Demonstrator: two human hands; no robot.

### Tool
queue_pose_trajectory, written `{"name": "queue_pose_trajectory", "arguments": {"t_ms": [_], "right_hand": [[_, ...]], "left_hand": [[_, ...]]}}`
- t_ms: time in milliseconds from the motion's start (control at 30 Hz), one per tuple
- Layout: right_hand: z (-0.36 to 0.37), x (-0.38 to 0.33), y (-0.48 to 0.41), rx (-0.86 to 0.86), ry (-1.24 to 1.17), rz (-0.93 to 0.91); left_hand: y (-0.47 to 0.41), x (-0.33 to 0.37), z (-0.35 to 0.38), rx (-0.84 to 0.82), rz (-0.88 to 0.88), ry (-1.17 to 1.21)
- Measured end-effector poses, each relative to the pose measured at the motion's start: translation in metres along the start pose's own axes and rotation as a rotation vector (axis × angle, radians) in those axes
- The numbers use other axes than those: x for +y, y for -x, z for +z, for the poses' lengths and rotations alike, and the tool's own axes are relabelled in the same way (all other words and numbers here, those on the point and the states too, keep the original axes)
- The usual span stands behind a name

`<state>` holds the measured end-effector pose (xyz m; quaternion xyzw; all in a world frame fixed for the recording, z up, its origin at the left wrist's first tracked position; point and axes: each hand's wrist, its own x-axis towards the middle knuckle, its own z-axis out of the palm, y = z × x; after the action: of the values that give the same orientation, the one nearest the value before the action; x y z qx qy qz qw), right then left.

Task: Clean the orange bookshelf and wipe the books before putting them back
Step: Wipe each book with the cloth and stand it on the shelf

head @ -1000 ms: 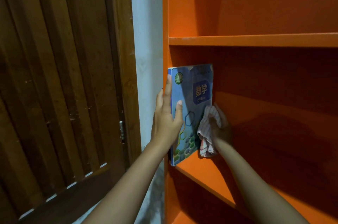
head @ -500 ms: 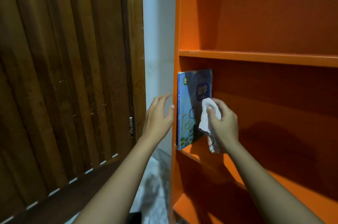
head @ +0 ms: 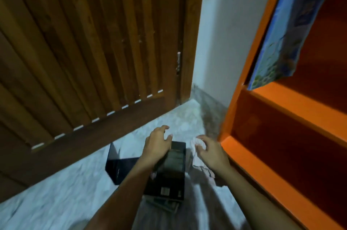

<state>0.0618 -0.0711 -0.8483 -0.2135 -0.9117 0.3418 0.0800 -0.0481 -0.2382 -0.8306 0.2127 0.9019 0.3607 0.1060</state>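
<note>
In the head view, our left grip (head: pixel 158 145) hangs with fingers spread wide over the dark book (head: pixel 167 179) on the floor (head: pixel 56 201); we cannot tell whether it touches. At its 3 o'clock, our right grip (head: pixel 212 153) pinches the cloth (head: pixel 197 158). The blue book (head: pixel 277 32) stands on the orange bookshelf (head: pixel 293 111) at 1 o'clock, well apart.

The bookshelf (head: pixel 293 109) is bright orange, turning deep reddish-orange in its shaded recesses. The blue book (head: pixel 281 32) carries green and white hexagons near its lower end. The black book (head: pixel 169 179) has a small white label, and the black object (head: pixel 120 169) beside it is plain. The cloth (head: pixel 197 160) is white with faint pink lines. The door (head: pixel 93 41) is brown with vertical slats, the wall (head: pixel 225 32) pale bluish-white, and the floor (head: pixel 65 192) mottled white-grey.
</note>
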Motion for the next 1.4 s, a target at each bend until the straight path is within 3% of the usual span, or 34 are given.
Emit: {"name": "queue_pose_trajectory", "arguments": {"t_ms": [133,267,467,567,833,933,1167,1400], "right_hand": [[0.065,0.028,-0.004,-0.285,-0.12,0.12],[0.111,0.058,-0.012,-0.404,-0.122,0.263],[0.155,0.065,-0.017,-0.336,-0.136,0.337],[0.17,0.062,-0.013,-0.283,-0.169,0.345],[0.186,0.054,-0.002,-0.196,-0.27,0.433],[0.188,0.051,0.006,-0.177,-0.303,0.425],[0.169,0.047,0.017,-0.221,-0.44,0.465],[0.083,0.013,-0.001,-0.07,-0.655,0.378]], "left_hand": [[-0.006,-0.075,0.033,-0.039,-0.173,0.031],[0.0,-0.125,0.067,-0.099,-0.306,0.205],[-0.008,-0.175,0.098,-0.158,-0.407,0.329],[-0.011,-0.178,0.098,-0.107,-0.426,0.407],[-0.005,-0.171,0.091,0.035,-0.333,0.534],[-0.009,-0.163,0.085,-0.009,-0.309,0.563],[-0.001,-0.143,0.072,-0.048,-0.299,0.66],[0.006,-0.067,0.03,0.008,-0.136,0.796]]}}
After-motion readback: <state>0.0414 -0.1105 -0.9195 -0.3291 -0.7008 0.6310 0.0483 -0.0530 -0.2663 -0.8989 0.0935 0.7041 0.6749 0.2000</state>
